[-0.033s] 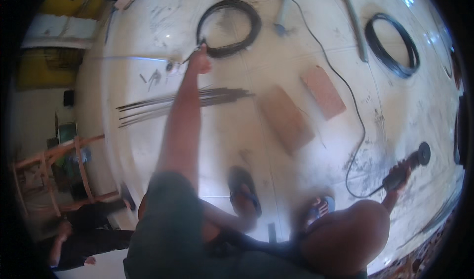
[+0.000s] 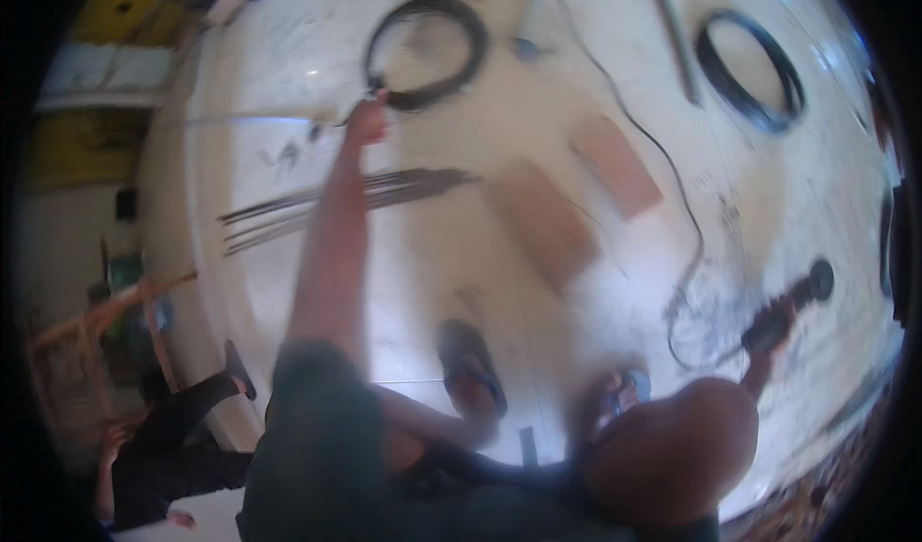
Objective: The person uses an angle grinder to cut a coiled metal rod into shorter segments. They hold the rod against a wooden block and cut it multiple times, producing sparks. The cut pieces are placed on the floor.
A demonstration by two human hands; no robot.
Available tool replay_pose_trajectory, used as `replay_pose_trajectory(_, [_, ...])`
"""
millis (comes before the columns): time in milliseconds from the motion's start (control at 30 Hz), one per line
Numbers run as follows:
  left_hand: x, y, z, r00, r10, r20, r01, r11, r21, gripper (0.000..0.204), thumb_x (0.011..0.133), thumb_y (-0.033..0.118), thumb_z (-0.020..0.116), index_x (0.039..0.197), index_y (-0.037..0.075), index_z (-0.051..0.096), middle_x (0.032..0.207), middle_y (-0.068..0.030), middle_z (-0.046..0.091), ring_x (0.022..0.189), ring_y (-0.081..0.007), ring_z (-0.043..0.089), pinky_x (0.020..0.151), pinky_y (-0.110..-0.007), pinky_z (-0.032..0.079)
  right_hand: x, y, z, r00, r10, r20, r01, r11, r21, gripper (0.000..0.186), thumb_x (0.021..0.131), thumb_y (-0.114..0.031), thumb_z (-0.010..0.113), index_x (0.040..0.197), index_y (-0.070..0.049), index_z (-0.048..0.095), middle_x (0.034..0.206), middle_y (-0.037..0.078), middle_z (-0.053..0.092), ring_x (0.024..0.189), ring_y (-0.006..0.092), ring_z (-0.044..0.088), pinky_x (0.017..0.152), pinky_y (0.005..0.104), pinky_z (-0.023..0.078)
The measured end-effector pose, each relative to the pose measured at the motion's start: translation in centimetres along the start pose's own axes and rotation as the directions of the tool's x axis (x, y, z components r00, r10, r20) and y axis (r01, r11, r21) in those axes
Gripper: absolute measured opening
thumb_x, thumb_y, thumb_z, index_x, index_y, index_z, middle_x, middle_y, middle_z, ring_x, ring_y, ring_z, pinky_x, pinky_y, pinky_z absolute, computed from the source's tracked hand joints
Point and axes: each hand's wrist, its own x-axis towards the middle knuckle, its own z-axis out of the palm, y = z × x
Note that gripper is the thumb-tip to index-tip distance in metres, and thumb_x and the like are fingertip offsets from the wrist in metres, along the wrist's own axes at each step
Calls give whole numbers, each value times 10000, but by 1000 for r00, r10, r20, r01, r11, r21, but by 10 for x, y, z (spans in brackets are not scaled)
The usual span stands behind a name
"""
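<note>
A person's right hand (image 2: pixel 769 349) grips a dark corded power tool (image 2: pixel 764 328) at near right, while the left hand (image 2: pixel 368 124) is at the near edge of a black coil (image 2: pixel 477 48), far left; blur makes its hold impossible to tell. Open floor (image 2: pixel 715 163), crossed by a cord (image 2: pixel 664 151), separates two reddish blocks (image 2: pixel 543 223) from a second coil (image 2: pixel 759 117), far right. The left forearm (image 2: pixel 331 225) hides part of some dark rods (image 2: pixel 413 189); the far edge cuts off a grey pipe (image 2: pixel 672 35).
</note>
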Motion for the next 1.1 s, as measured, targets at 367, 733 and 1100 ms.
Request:
replay_pose_trajectory(367, [-164,105,49,613,754,235,-774,513,371,520,1058,400,556,720,5,556,610,-127,495,573,-224,498,594,-412,395,-1,8,70,993,-9,-117,17,998,68,413,935,-395,724,1175,-85,594,968,108,680,802,262,702,704,422,613])
replay_pose_trajectory(733, [-277,85,50,473,713,518,-876,315,366,458,1032,294,590,719,-34,525,624,-222,491,563,-356,463,589,-464,373,-5,21,39,987,81,-139,-48,972,232,470,923,-406,732,1176,-37,587,1028,112,662,864,259,682,687,396,613])
replay_pose_trajectory(1100, [-252,-19,60,535,695,481,-845,432,316,450,1040,367,550,815,-12,643,727,-227,612,675,-389,582,675,-495,456,21,30,21,986,132,105,-148,976,160,292,1051,-396,569,1106,-122,653,1010,42,633,883,197,618,758,363,548])
